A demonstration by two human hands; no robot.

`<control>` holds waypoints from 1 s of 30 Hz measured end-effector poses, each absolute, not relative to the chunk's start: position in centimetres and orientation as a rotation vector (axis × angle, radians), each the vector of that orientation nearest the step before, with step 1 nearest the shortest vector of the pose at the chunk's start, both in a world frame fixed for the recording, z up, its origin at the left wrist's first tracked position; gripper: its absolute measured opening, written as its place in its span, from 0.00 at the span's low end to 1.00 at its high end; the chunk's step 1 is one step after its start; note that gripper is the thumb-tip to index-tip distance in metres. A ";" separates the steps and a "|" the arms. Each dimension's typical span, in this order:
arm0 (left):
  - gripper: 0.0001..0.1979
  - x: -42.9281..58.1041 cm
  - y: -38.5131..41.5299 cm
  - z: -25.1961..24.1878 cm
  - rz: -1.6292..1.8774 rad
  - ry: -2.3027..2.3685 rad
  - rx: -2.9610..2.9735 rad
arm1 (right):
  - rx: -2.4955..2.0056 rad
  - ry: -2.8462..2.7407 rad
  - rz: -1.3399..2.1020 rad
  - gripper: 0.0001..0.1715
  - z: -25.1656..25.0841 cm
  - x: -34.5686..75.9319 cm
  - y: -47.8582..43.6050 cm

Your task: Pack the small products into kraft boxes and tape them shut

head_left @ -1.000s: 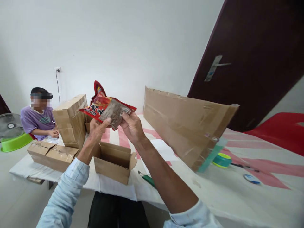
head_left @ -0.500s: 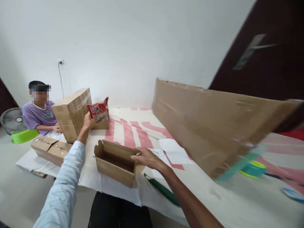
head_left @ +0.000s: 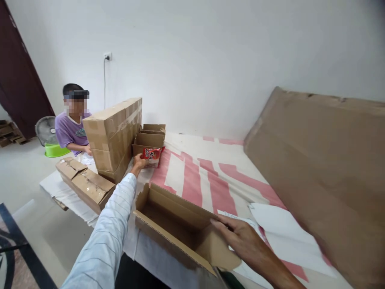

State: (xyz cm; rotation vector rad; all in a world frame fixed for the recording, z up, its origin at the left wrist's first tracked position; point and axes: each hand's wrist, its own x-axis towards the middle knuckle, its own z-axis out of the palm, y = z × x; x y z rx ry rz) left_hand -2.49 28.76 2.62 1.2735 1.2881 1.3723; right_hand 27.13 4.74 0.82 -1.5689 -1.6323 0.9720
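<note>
My left hand (head_left: 139, 162) is stretched far forward, closed on the left edge of a red snack packet (head_left: 152, 155). The packet stands low over the cloth, just in front of small open cardboard boxes (head_left: 149, 139). Nearer to me, a long open cardboard box (head_left: 173, 206) sits tilted on the table's front part, with nothing visible inside. My right hand (head_left: 240, 237) grips its far wall near the right end, fingers over the rim. Part of a dark green object (head_left: 231, 279) shows below the box's right end.
Stacked taped cartons (head_left: 116, 136) and a closed long carton (head_left: 86, 182) stand left. A person (head_left: 72, 132) sits behind them. Paper sheets (head_left: 288, 228) lie on the striped cloth (head_left: 192, 176), right. A large cardboard sheet (head_left: 325, 160) leans at the right. A fan (head_left: 46, 130) stands on the floor.
My left hand has lowered the packet from above the small boxes to in front of them. The view has swung left and closer. My right hand stays at the long box.
</note>
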 end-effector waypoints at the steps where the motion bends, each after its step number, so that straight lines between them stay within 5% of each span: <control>1: 0.20 -2.5 28.7 3.5 1.424 1.288 1.250 | -1.572 -1.624 0.945 0.22 0.9 27.3 5.5; 8: 0.07 -4.2 13.8 3.3 1.841 1.234 1.402 | -1.498 -1.626 0.787 0.24 1.3 25.4 15.7; 12: 0.06 -3.8 8.6 -1.9 1.315 1.404 1.701 | -1.430 -1.611 0.775 0.25 2.6 20.3 21.7; 16: 0.11 -3.2 14.4 -5.4 0.966 1.586 1.730 | -1.325 -1.552 0.731 0.16 4.4 17.6 23.3; 22: 0.13 -3.0 24.4 -6.4 0.845 1.749 1.684 | -1.221 -1.487 0.671 0.22 4.8 22.2 12.5; 30: 0.20 -2.4 32.2 -4.0 0.795 1.703 1.692 | -1.691 -1.139 0.576 0.24 -3.7 30.4 -5.0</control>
